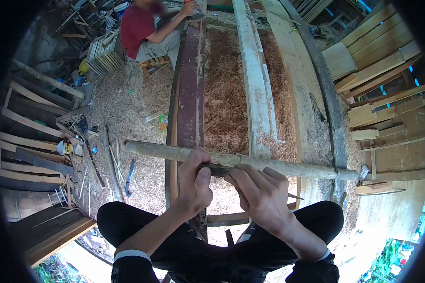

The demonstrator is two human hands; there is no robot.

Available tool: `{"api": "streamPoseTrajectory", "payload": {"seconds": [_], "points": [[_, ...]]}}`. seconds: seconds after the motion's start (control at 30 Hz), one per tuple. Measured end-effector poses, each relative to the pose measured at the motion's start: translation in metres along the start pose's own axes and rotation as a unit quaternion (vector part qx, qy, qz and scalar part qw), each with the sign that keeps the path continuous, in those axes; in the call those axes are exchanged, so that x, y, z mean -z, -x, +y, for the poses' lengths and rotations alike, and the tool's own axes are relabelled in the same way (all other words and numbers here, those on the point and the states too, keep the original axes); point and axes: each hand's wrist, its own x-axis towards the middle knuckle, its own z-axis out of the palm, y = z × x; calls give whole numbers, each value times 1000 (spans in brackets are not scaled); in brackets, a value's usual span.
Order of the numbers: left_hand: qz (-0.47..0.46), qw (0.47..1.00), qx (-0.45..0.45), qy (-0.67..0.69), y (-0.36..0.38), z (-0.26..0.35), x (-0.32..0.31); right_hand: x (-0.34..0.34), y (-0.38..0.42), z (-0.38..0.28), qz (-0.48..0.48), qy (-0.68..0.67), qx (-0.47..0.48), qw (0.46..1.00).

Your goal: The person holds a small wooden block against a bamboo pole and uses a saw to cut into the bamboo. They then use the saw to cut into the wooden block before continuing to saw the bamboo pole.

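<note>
A long bamboo pole (311, 169) lies crosswise in front of me, over the long boards. My left hand (196, 181) is closed, thumb bent, on the left end of a short dark, rough piece (216, 170) held against the near side of the pole. My right hand (262, 191) is closed round the right end of the same piece, knuckles up. A thin pointed tip (295, 196) sticks out to the right below my right hand; whether it belongs to the dark piece is hidden by the fingers.
A maroon board (190, 89), a whitish board (254, 80) and a wide plank (300, 85) run away from me over wood shavings. A co-worker in a red shirt (138, 30) sits far left, hand on a tool. A dark-handled knife (129, 178) lies left on the ground.
</note>
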Motion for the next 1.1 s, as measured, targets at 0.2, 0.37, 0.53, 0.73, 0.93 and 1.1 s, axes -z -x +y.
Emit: {"api": "streamPoseTrajectory", "payload": {"seconds": [0.2,0.37,0.53,0.73,0.93,1.1], "points": [[15,999,32,18,1,-2,1,0,-5,8,-22,-77,-10,997],[-49,994,90,47,-6,-3,9,-6,-5,5,-49,-117,-9,992],[-23,990,116,82,-7,-10,2,-8,-11,12,-15,-83,8,996],[-26,964,209,161,-5,3,2,-3,-6,4,-12,-35,-4,999],[-2,979,164,121,-6,0,0,-5,-4,3,-17,-8,-4,1000],[-24,966,198,164,-6,6,2,-7,-2,4,-13,-5,9,1000]]}}
